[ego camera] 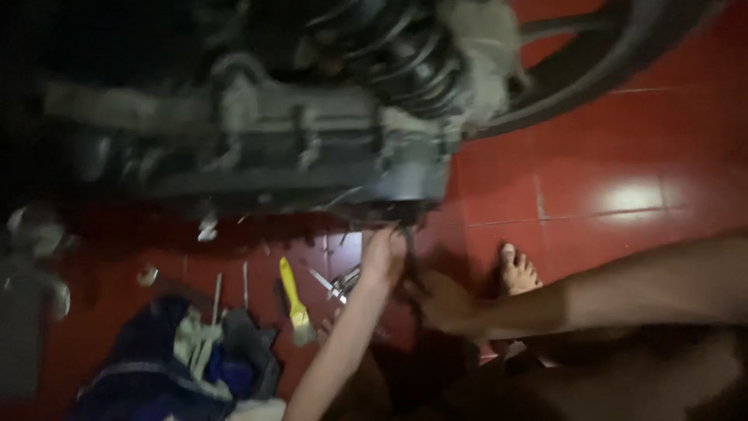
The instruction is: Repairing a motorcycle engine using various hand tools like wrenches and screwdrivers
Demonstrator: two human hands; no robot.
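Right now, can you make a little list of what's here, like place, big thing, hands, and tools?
place: red tiled floor, dim light
big thing: grey motorcycle engine with black coil spring and a wheel behind
left hand: reaches up to the engine's lower edge
right hand: just beside it, grip too blurred to tell
tools: yellow-handled brush, metal tools on floor
other: pile of rags, bare foot

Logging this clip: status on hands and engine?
Left hand up at engine case underside; right hand just below; grips unclear. Yellow-handled tool, rags on floor.
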